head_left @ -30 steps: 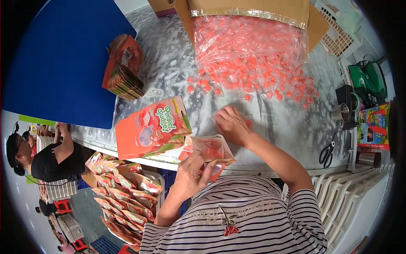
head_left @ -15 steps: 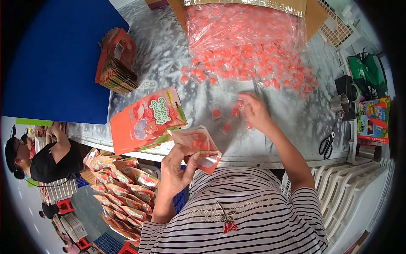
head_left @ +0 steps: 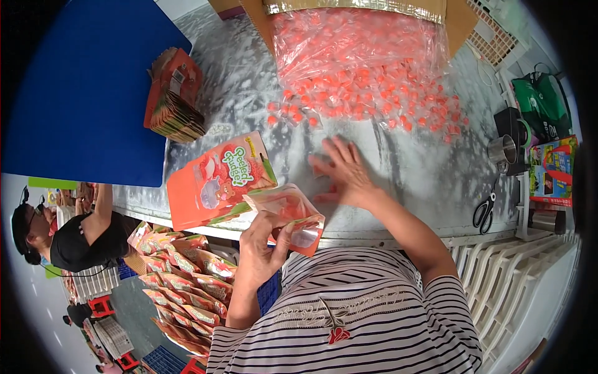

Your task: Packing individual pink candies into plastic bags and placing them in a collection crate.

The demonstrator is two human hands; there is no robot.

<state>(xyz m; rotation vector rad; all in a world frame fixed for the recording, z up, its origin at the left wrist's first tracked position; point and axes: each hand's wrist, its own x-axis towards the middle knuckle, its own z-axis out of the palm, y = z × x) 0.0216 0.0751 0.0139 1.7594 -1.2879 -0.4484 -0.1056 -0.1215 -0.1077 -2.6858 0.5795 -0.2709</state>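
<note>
My left hand (head_left: 261, 246) grips a red candy pouch (head_left: 286, 212) at the table's front edge, its mouth spread wide. Some reddish pieces show inside it. To the right, my right hand (head_left: 349, 174) is over the grey table with its fingers spread, palm down. Whatever lies beneath its palm is hidden. A flat printed red pouch (head_left: 221, 181) rests on the table just left of the one I hold. Beyond my right hand spreads a heap of red candies in clear wrappers (head_left: 367, 93), spilling out of a clear plastic liner (head_left: 361, 43).
A cardboard box (head_left: 461, 37) stands behind the candies. At the far left, a pouch stack (head_left: 177, 93) sits beside a blue board (head_left: 81, 93). Filled pouches (head_left: 187, 280) stand below the table edge. Scissors (head_left: 484, 215) and a metal cup (head_left: 501, 149) are at the right. A co-worker (head_left: 81, 237) is at left.
My right hand has moved left and nearer, its fingers spreading. The few loose candies beside it are no longer visible. My left hand still holds the pouch in nearly the same place.
</note>
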